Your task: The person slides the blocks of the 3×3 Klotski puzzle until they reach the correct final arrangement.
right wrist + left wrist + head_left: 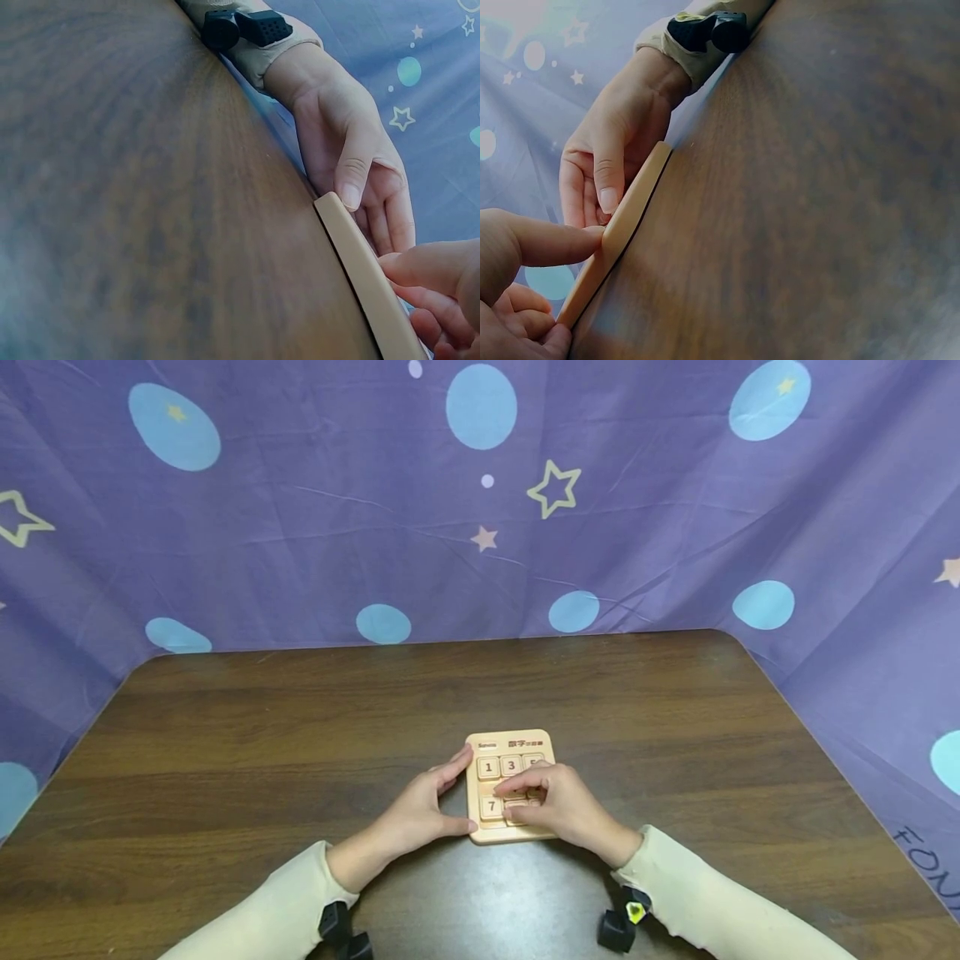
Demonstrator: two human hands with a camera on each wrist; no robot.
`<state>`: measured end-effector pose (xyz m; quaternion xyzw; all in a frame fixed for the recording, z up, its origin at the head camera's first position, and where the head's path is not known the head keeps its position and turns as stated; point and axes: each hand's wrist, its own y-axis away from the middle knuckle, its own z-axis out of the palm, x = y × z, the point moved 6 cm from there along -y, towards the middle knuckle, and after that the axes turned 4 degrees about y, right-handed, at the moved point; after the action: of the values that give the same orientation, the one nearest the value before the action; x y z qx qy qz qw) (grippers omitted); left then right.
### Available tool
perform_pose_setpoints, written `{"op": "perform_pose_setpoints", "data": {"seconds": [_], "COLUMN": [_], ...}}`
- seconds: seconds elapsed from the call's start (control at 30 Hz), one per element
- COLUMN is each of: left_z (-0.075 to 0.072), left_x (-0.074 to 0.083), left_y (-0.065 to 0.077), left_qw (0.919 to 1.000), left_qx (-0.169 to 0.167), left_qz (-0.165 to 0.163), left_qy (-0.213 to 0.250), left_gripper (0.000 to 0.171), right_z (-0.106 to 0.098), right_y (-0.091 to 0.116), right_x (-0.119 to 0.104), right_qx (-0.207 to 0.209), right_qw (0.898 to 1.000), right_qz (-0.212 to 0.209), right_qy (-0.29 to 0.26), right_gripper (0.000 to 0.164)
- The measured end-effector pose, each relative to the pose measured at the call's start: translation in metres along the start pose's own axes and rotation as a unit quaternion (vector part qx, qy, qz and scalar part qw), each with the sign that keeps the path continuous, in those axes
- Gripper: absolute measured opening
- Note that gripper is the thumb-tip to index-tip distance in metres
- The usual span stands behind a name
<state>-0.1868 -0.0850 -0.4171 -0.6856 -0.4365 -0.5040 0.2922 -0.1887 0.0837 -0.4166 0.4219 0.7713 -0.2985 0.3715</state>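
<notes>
head view alone shows number tiles (pixel 500 767) — wrist views only the puzzle board (pixel 615 232) edge.

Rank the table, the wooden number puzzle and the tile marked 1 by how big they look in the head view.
1. Table, by far the largest.
2. Number puzzle, partly covered by the right hand.
3. Tile marked 1, the smallest.
</notes>
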Motion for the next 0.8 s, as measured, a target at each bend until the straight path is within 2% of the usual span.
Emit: {"op": "perform_pose_setpoints", "data": {"seconds": [0.47, 0.6, 0.8], "left_z": [-0.003, -0.002, 0.000], "left_x": [0.001, 0.000, 0.000], "left_y": [0.002, 0.002, 0.001], "left_qw": [1.0000, 1.0000, 1.0000], "left_qx": [0.006, 0.004, 0.000], "left_qz": [-0.003, -0.001, 0.001], "left_qy": [-0.002, -0.006, -0.003], "left_gripper": [0.090, 0.089, 0.089], "right_z": [0.000, -0.001, -0.009], "right_y": [-0.001, 0.000, 0.003], "right_x": [-0.005, -0.002, 0.008], "right_qx": [-0.021, -0.029, -0.041], "right_qw": [1.000, 0.999, 0.994], "right_qz": [-0.016, -0.010, 0.003], "right_qy": [0.000, -0.027, -0.101], "right_gripper": [0.021, 0.020, 0.021]}}
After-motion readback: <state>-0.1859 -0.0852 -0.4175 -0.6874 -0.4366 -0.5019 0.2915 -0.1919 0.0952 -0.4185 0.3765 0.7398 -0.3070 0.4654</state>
